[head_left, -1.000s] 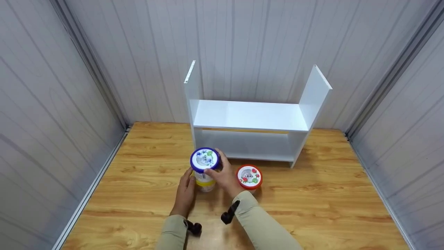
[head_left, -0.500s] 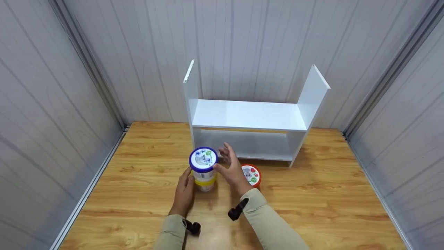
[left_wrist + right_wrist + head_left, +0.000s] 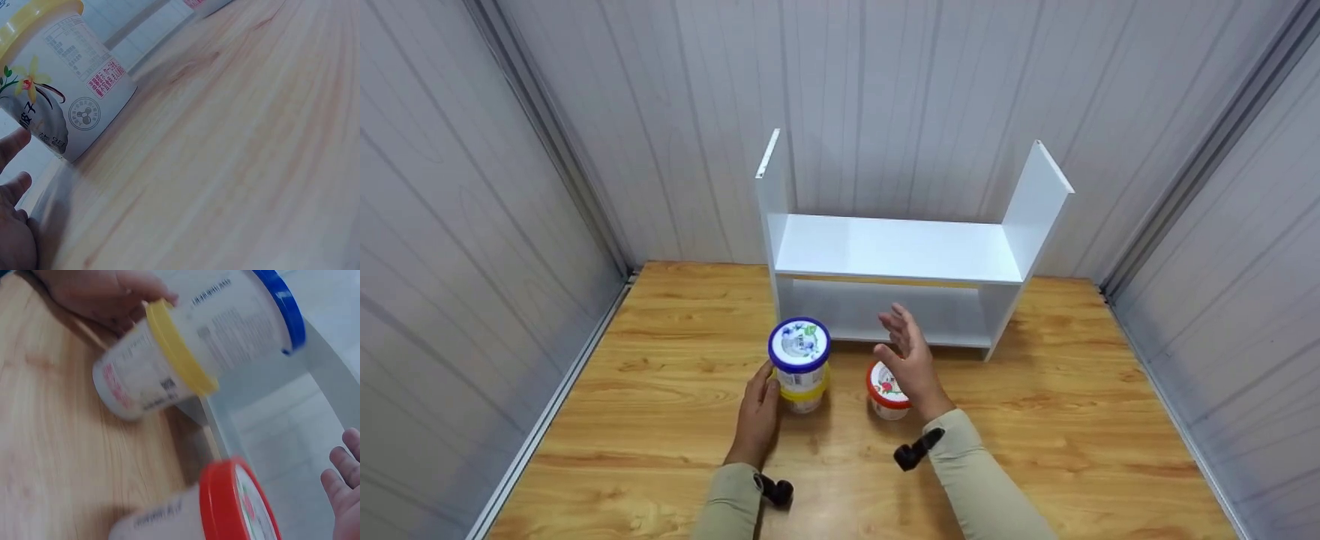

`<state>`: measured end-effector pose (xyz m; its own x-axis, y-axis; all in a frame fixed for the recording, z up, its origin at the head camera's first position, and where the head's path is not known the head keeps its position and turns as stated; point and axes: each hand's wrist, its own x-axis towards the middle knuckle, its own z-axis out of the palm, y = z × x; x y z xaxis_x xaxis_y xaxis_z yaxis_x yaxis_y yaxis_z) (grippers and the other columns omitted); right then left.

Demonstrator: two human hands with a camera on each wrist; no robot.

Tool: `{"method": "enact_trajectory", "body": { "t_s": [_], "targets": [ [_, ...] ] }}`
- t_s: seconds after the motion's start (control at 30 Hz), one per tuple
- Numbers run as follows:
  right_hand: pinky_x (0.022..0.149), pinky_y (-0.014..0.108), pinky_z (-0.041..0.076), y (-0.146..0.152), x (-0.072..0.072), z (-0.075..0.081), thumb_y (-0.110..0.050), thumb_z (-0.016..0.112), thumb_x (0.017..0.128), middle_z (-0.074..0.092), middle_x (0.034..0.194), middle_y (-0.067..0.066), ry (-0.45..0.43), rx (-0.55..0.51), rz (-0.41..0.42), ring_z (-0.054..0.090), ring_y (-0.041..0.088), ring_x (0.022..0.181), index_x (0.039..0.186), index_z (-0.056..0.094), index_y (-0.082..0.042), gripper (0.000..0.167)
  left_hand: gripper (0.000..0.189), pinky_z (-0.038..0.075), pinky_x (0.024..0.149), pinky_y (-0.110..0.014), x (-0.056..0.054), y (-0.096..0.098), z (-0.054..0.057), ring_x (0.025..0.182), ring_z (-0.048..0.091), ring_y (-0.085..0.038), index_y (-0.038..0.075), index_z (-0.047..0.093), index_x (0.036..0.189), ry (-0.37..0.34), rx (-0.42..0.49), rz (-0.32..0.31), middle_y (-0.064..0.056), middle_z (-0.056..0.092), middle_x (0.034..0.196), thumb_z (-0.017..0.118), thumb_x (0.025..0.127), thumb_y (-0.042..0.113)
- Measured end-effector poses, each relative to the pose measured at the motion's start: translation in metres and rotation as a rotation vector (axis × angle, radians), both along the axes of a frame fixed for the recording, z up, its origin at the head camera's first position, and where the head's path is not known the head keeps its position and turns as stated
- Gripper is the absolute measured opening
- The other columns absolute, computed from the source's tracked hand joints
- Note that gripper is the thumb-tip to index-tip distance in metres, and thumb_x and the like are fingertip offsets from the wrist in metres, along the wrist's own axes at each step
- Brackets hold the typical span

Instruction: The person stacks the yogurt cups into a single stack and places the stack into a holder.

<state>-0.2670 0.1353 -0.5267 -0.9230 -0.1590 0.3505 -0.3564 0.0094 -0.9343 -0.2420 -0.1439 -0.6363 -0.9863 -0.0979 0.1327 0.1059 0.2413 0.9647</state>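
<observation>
A white tub with a blue lid (image 3: 799,345) stands stacked on a white tub with a yellow lid (image 3: 804,402), in front of the shelf's left part. My left hand (image 3: 757,420) rests with its fingers at the left side of the lower tub. In the left wrist view, fingertips lie right at that tub's printed wall (image 3: 84,84). Extended and holding nothing, my right hand (image 3: 916,371) hovers over the right side of a tub with a red lid (image 3: 887,388), partly covering it in the head view. The right wrist view shows the red-lidded tub (image 3: 225,506) apart from the stack.
Behind the tubs stands a white two-tier shelf (image 3: 900,247) with tall side panels. All of it sits on a wood-grain table (image 3: 1095,420). Pale panelled walls (image 3: 900,90) close in the back and both sides.
My right hand has let go of the blue-lidded tub and moved right, to over the red-lidded tub. The left hand and the stack have stayed in place.
</observation>
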Motion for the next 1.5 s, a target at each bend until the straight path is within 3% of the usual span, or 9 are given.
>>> {"method": "enact_trajectory", "body": {
  "t_s": [0.2, 0.47, 0.8, 0.93, 1.07, 1.1, 1.37, 1.5],
  "targets": [
    [0.120, 0.059, 0.023, 0.024, 0.003, -0.011, -0.016, 0.075, 0.092, 0.043, 0.153, 0.022, -0.014, -0.060, -0.028, 0.034, 0.035, 0.146, 0.157, 0.029, -0.003, 0.081, 0.052, 0.027, 0.118, -0.058, 0.000, -0.001, 0.000, 0.146, 0.033, -0.034, 0.026, 0.040, 0.156, 0.006, 0.009, -0.009, -0.011, 0.038, 0.156, 0.041, 0.108, 0.046],
    [0.120, 0.055, 0.025, 0.043, 0.008, -0.033, 0.005, 0.069, 0.091, 0.043, 0.152, 0.026, -0.030, 0.002, -0.089, 0.036, 0.040, 0.144, 0.154, 0.031, 0.003, 0.074, 0.049, 0.024, 0.120, -0.058, -0.003, 0.000, -0.001, 0.148, 0.029, -0.033, 0.025, 0.041, 0.156, 0.013, 0.060, -0.026, -0.011, 0.035, 0.159, 0.042, 0.109, 0.039],
    [0.122, 0.051, 0.022, 0.049, 0.011, -0.063, 0.005, 0.070, 0.091, 0.036, 0.156, 0.027, -0.132, -0.010, -0.065, 0.032, 0.040, 0.146, 0.157, 0.027, 0.003, 0.079, 0.050, 0.026, 0.119, -0.057, -0.001, 0.000, -0.002, 0.147, 0.032, -0.032, 0.026, 0.040, 0.156, -0.009, 0.042, -0.006, -0.010, 0.038, 0.157, 0.041, 0.109, 0.043],
    [0.119, 0.031, 0.029, 0.049, 0.013, -0.073, 0.003, 0.073, 0.089, 0.035, 0.158, 0.023, -0.197, -0.005, -0.060, 0.032, 0.033, 0.147, 0.157, 0.029, -0.001, 0.081, 0.051, 0.026, 0.119, -0.057, 0.000, 0.000, -0.001, 0.147, 0.032, -0.033, 0.027, 0.039, 0.157, -0.016, 0.030, -0.005, -0.011, 0.037, 0.157, 0.041, 0.109, 0.044],
    [0.106, 0.015, 0.036, 0.051, 0.015, -0.083, -0.003, 0.077, 0.087, 0.042, 0.155, 0.019, -0.222, 0.022, -0.069, 0.041, 0.029, 0.140, 0.157, 0.031, -0.004, 0.084, 0.051, 0.028, 0.119, -0.057, 0.001, 0.001, -0.001, 0.145, 0.035, -0.034, 0.027, 0.039, 0.157, -0.019, 0.051, -0.015, -0.012, 0.038, 0.156, 0.041, 0.109, 0.044],
    [0.104, 0.015, 0.038, 0.051, 0.018, -0.081, -0.003, 0.078, 0.086, 0.044, 0.153, 0.020, -0.226, 0.020, -0.063, 0.044, 0.028, 0.138, 0.157, 0.031, -0.004, 0.085, 0.050, 0.028, 0.118, -0.057, 0.003, 0.002, 0.002, 0.144, 0.035, -0.035, 0.026, 0.039, 0.157, -0.024, 0.065, -0.018, -0.013, 0.039, 0.155, 0.041, 0.109, 0.041],
    [0.103, 0.020, 0.043, 0.054, 0.020, -0.095, 0.000, 0.080, 0.083, 0.044, 0.150, 0.021, -0.224, -0.014, -0.037, 0.048, 0.019, 0.129, 0.158, 0.030, -0.006, 0.091, 0.049, 0.031, 0.117, -0.058, 0.001, 0.001, -0.002, 0.141, 0.039, -0.034, 0.031, 0.041, 0.155, -0.022, 0.081, -0.025, -0.013, 0.041, 0.151, 0.043, 0.108, 0.044],
    [0.102, 0.020, 0.044, 0.051, 0.025, -0.088, 0.001, 0.083, 0.080, 0.041, 0.152, 0.023, -0.231, 0.001, -0.028, 0.047, 0.023, 0.131, 0.159, 0.027, -0.002, 0.097, 0.048, 0.030, 0.117, -0.058, 0.001, 0.001, -0.003, 0.141, 0.039, -0.034, 0.030, 0.042, 0.154, -0.017, 0.066, -0.012, -0.013, 0.043, 0.149, 0.043, 0.108, 0.043]
  ]
}}
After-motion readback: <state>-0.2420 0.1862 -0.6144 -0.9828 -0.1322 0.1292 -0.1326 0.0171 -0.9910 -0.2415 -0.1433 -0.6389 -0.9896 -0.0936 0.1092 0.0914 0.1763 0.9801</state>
